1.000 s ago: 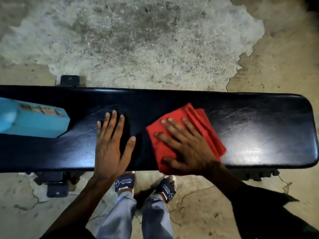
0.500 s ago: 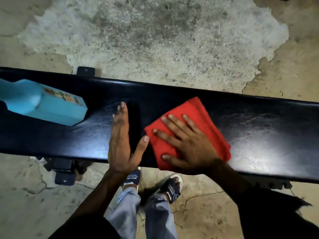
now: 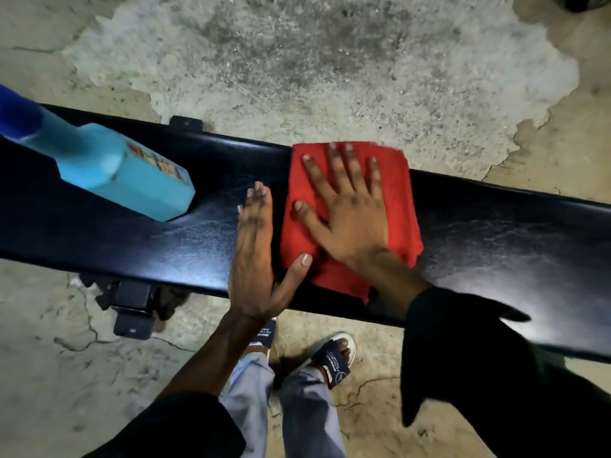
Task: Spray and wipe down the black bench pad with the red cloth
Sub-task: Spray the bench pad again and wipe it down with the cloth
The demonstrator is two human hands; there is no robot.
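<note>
The black bench pad [image 3: 496,233] runs across the view, glossy and tilted down to the right. A folded red cloth [image 3: 401,193] lies on its middle, reaching the far edge. My right hand [image 3: 350,213] presses flat on the cloth with fingers spread. My left hand [image 3: 254,252] rests flat on the pad just left of the cloth, fingers together, its thumb touching the cloth's near corner. A light blue spray bottle [image 3: 132,176] with a dark blue top lies on its side on the pad's left part.
Rough, cracked concrete floor surrounds the bench. A black metal frame foot [image 3: 132,312] sticks out under the pad's near left side. My feet in dark slides [image 3: 334,358] stand close to the near edge.
My right hand has pushed the red cloth away from me, from the near side to the pad's far edge. The left hand stays on the pad. The view has shifted right and tilted.
</note>
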